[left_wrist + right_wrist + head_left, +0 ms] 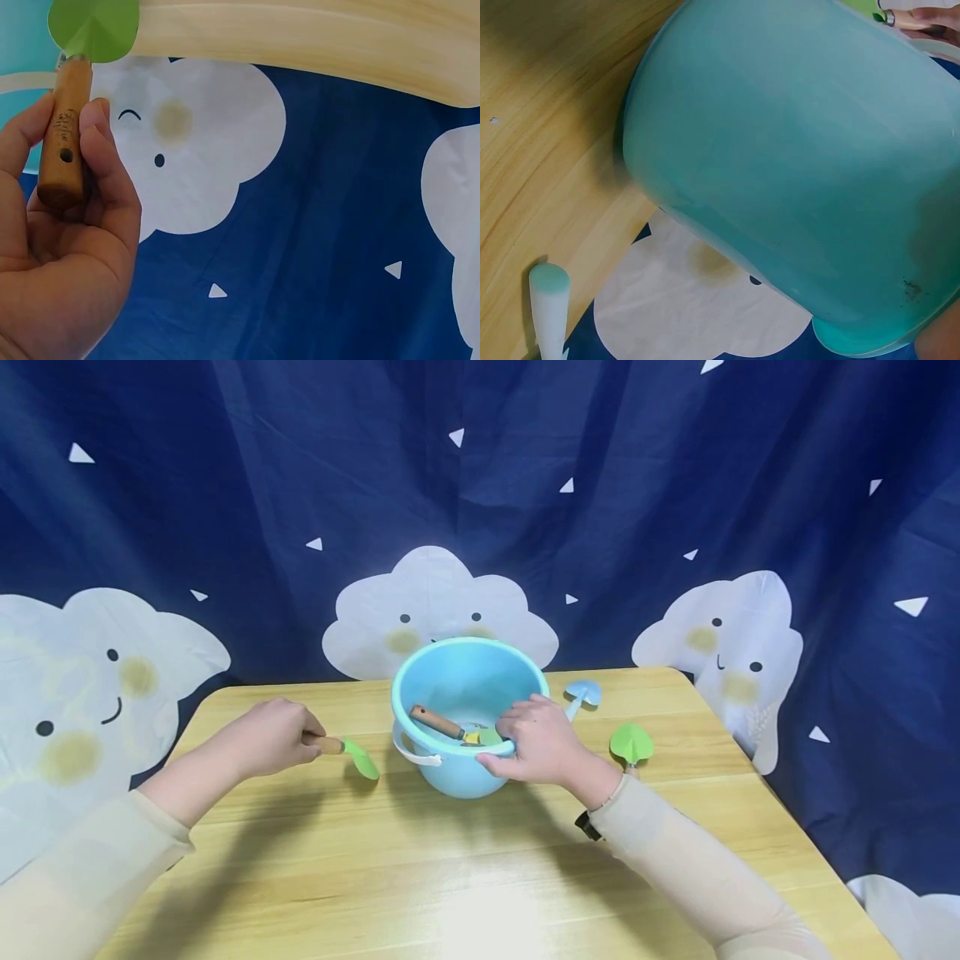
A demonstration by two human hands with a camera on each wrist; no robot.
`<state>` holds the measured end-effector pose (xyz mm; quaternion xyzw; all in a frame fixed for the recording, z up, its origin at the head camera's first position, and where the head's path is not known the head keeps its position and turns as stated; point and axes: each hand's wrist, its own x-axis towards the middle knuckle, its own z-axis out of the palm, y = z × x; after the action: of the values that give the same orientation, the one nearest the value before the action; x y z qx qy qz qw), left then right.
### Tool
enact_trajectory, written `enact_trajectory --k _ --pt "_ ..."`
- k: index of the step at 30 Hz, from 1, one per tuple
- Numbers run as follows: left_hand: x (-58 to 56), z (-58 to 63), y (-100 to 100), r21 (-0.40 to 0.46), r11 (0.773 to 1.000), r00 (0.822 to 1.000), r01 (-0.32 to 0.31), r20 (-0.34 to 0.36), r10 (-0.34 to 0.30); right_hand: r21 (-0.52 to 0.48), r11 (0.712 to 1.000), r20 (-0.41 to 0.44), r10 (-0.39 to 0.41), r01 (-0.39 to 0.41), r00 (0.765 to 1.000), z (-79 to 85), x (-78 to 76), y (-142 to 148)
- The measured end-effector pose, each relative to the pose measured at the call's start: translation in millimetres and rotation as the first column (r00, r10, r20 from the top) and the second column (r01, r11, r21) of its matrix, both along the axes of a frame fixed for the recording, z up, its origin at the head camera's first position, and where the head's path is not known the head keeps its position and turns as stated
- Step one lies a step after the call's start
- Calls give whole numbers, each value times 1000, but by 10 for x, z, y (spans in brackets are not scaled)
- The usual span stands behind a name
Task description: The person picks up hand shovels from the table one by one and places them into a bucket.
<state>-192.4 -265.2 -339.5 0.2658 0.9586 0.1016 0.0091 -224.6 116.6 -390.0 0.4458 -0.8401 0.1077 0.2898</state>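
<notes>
My left hand (270,739) pinches the wooden handle of a small green toy shovel (362,760), left of the bucket. In the left wrist view, thumb and fingers lie around the shovel's handle (66,135), with the rounded green blade (94,30) beyond. A light blue bucket (465,774) is at the middle of the table, its white carry handle (417,757) hanging at the front left. My right hand (543,742) grips the bucket's right rim, fingers over the edge and thumb outside. Inside the bucket lies a wooden-handled tool (437,724) with yellow and green parts.
A blue toy shovel (583,693) lies behind and right of the bucket. Another green shovel (632,743) rests farther right, its handle partly hidden by my right arm. The wooden table (360,877) ends at a dark blue curtain (375,485) printed with white clouds.
</notes>
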Motion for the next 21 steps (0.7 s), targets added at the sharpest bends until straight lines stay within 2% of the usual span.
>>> enact_trajectory --k 9,21 --pt "36 22 2 39 999 1000 -1 -16 2 -7 1000 -3 -2 2 1000 -6 2 -4" --pt "61 61 95 108 993 999 -44 -8 45 -8 1000 5 -1 2 1000 -6 -1 -3"
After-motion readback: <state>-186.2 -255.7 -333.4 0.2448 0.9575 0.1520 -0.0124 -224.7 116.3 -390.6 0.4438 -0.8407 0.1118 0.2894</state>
